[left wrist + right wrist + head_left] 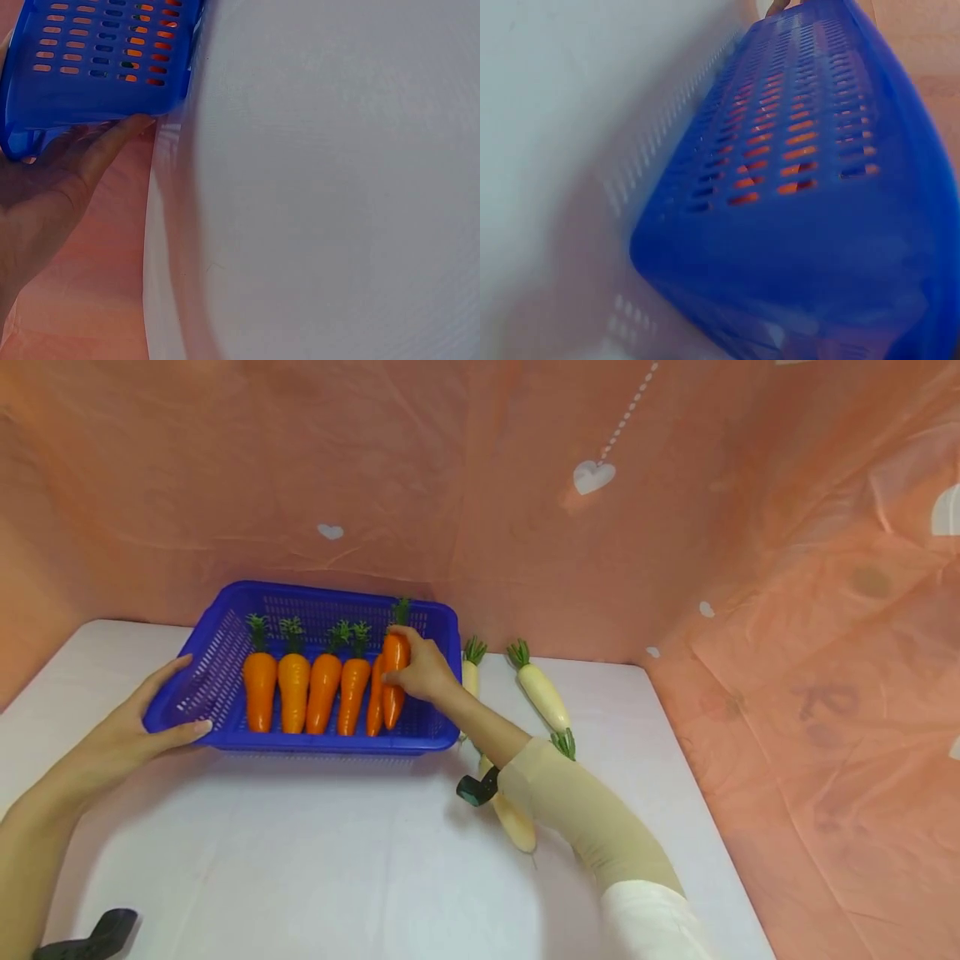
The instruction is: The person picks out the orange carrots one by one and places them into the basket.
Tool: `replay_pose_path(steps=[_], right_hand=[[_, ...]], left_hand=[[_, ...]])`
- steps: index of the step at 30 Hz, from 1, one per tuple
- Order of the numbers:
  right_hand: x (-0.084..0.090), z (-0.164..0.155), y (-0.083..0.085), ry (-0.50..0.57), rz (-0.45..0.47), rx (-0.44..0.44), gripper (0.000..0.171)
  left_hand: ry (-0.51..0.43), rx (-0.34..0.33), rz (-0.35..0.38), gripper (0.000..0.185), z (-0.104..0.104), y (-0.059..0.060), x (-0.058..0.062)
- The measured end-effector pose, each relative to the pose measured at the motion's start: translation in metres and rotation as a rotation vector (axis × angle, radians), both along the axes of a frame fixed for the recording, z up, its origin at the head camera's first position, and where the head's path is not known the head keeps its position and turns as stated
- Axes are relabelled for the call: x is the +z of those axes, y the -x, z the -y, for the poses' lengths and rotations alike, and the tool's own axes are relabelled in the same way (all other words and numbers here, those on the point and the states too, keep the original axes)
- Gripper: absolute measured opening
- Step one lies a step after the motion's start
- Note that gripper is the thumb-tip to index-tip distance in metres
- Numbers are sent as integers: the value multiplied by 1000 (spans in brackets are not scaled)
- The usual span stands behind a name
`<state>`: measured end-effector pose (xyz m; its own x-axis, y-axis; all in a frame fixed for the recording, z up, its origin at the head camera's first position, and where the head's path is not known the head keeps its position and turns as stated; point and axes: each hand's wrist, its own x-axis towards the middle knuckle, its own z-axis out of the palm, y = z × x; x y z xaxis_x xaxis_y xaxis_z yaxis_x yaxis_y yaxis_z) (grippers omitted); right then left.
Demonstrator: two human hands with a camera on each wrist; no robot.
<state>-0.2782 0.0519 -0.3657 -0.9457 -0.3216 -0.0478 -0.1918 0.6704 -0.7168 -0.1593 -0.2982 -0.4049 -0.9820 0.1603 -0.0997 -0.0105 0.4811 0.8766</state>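
Note:
A blue slotted basket (pixel 217 660) stands at the back left of the white table and holds several orange carrots (pixel 293 692) side by side, green tops away from me. My right hand (pixel 422 670) reaches in over its right end and grips the rightmost carrot (pixel 394 653), which is tilted up against the others. My left hand (pixel 153 714) rests at the basket's front left corner, fingers straight along the side wall, thumb on the front rim. In the left wrist view a straight finger (pixel 112 139) touches the basket wall (pixel 97 45). The right wrist view shows only the basket's wall (pixel 817 225) close up.
Three white radishes lie on the table right of the basket: one (pixel 543 693) free, one (pixel 470 672) by the basket's end, one (pixel 513 822) under my right forearm. An orange plastic sheet (pixel 787 652) walls the back and right. The table edge (pixel 150 247) runs beside my left hand.

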Motion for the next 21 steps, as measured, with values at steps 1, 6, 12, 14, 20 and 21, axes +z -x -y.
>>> replay_pose_path(steps=[1, 6, 12, 14, 20, 21], right_hand=[[-2, 1, 0, -4, 9, -8, 77], [-7, 6, -2, -41, 9, -36, 75], [-4, 7, -3, -41, 15, -57, 75], [-4, 7, -3, -42, 24, -61, 75], [-5, 8, -4, -61, 30, -81, 75], [-5, 8, -4, -64, 30, -84, 76]], left_hand=[[-2, -1, -1, 90, 0, 0, 0], [-9, 2, 1, 89, 0, 1, -1], [-5, 5, -9, 89, 1, 2, 1], [-4, 5, -10, 89, 1, 2, 0], [-14, 6, -13, 89, 0, 0, -1], [-15, 6, -15, 89, 0, -1, -1]])
